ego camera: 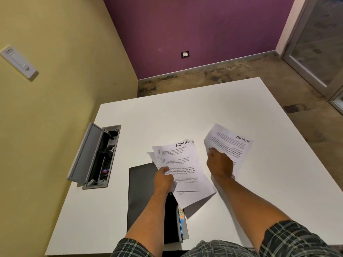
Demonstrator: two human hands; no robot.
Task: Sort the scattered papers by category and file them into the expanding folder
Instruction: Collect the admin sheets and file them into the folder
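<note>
- A small stack of sheets [182, 167] is pinched in the left hand [164, 178], thumb on top, fingers curled underneath; the stack is held fanned and lifted off the table [232, 101], apparently so the "ADMIN" headings stay readable.
- A single sheet [229, 143], also headed "ADMIN", is gripped at its near edge by the right hand [220, 165], fingers closed over the paper; it is kept apart from the stack, tilted and slightly curled.
- Judgement: the same heading is carried by both, so the single sheet is probably being matched to the stack before joining it.
- The folder [143, 197], dark, lies flat on the table under the left forearm, its pocket edges showing toward the near side; it is kept close, presumably for filing.
- A cable box [96, 154] is set in the table at the left, lid raised; it is not involved.
</note>
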